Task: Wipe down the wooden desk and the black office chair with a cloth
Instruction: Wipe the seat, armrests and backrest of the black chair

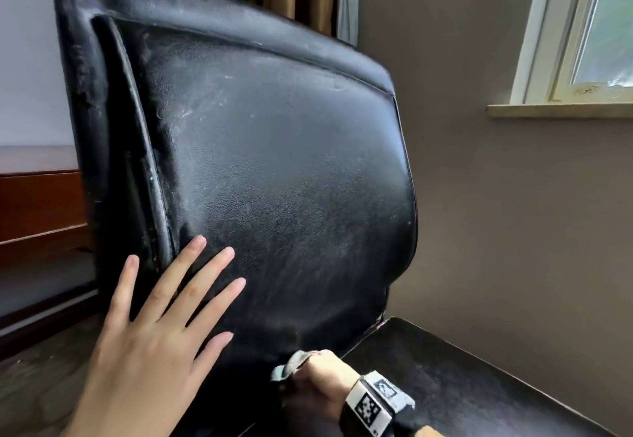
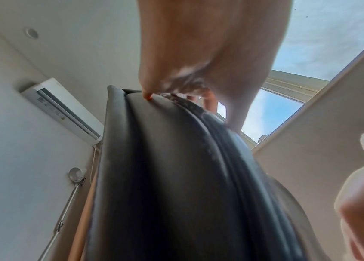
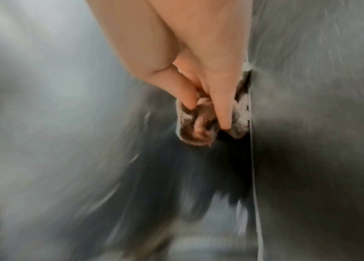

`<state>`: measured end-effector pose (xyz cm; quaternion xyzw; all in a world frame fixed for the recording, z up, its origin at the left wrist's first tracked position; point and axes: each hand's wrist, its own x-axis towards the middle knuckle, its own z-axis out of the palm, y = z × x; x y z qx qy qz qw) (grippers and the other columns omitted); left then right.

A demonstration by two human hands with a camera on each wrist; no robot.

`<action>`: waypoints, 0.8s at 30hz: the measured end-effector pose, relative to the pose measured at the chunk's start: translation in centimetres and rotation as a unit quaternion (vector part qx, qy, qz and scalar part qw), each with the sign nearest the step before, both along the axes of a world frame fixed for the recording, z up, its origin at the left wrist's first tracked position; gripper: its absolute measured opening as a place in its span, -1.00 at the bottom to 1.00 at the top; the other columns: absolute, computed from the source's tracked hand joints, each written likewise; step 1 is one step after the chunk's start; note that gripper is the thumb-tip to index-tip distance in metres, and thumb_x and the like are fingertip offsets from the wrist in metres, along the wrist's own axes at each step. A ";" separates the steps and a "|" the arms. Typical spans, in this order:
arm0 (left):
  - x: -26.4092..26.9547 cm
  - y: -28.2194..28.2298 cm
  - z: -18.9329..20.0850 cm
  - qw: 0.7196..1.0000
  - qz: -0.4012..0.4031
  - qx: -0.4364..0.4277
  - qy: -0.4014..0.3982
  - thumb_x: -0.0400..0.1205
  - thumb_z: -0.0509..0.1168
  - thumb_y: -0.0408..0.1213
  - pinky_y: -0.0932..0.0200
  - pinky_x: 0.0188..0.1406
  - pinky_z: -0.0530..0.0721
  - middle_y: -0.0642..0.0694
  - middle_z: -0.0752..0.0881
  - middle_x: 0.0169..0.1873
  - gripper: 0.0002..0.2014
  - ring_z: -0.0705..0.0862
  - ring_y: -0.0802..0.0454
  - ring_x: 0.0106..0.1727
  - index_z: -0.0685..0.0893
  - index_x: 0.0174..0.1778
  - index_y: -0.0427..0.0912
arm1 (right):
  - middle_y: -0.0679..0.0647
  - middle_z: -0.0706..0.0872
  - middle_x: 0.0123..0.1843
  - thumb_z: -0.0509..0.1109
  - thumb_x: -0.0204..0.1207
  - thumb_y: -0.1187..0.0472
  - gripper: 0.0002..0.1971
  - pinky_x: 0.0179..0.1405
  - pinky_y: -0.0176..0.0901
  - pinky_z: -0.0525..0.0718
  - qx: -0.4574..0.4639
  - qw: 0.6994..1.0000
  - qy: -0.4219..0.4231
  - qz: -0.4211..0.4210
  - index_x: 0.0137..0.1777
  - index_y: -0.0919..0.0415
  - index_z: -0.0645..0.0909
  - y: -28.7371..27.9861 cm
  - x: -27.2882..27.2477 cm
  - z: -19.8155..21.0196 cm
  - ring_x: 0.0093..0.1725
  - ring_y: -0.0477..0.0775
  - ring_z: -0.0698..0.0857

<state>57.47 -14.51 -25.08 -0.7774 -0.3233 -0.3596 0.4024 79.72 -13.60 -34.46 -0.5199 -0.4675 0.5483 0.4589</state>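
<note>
Chair [image 1: 274, 162]: black, its backrest fills most of the head view, tilted, surface dusty with pale smears and worn edging at the left. Seat [image 1: 462, 385] lies at the near right.

Left hand [image 1: 154, 334]: grip fully open, fingers [image 1: 191, 265] straight and spread, palm laid flat against the lower left of the backrest. It holds nothing. In the left wrist view the hand [image 2: 199, 53] meets the backrest edge [image 2: 154, 159].

Right hand [image 1: 318, 385]: grip closed on the cloth [image 1: 291, 364], at the bottom of the backrest, just where it meets the seat. In the right wrist view the fingers [image 3: 221, 98] curl into a bunched, soiled cloth [image 3: 196, 127] and hold it against the black surface; that picture is blurred.

Table [image 1: 37, 203]: brown wood, partly seen at far left behind the chair.

Window [image 1: 582, 32]: far right.
</note>
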 end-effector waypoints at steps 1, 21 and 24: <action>-0.2 0.1 0.1 1.000 -0.001 0.003 0.005 0.53 0.14 0.03 -0.41 0.47 0.19 -0.04 0.37 0.53 -0.50 0.21 -0.07 0.60 0.64 0.34 -0.06 | 0.10 0.62 -0.50 0.46 0.13 0.43 -0.77 -0.16 -0.13 0.59 0.004 0.998 0.039 0.047 -0.63 0.27 0.49 -0.9 -1.8 1.2 -0.35 0.07 0.66; -0.1 -0.9 6.8 0.982 0.067 -0.131 -0.122 0.08 0.54 0.29 -0.26 0.58 0.04 -0.24 0.05 0.65 0.31 0.08 -0.14 0.66 0.10 0.64 -0.30 | -0.24 -0.04 0.59 0.05 0.56 0.54 -0.22 0.49 -0.49 0.08 0.448 0.761 -0.426 -0.197 0.56 -0.07 -0.26 -0.3 -4.1 16.4 0.59 -0.22 -0.10; -0.5 -0.5 6.0 0.970 0.028 -0.176 -0.168 -0.01 0.62 0.22 -0.15 0.52 0.15 -0.26 0.08 0.65 0.41 0.16 -0.10 0.63 0.05 0.64 -0.34 | -0.30 -0.12 0.58 0.08 0.50 0.57 -0.13 0.52 -0.51 0.04 0.492 0.729 -0.463 -0.112 0.53 -0.08 -0.38 -1.9 -8.1 17.9 0.56 -0.33 -0.16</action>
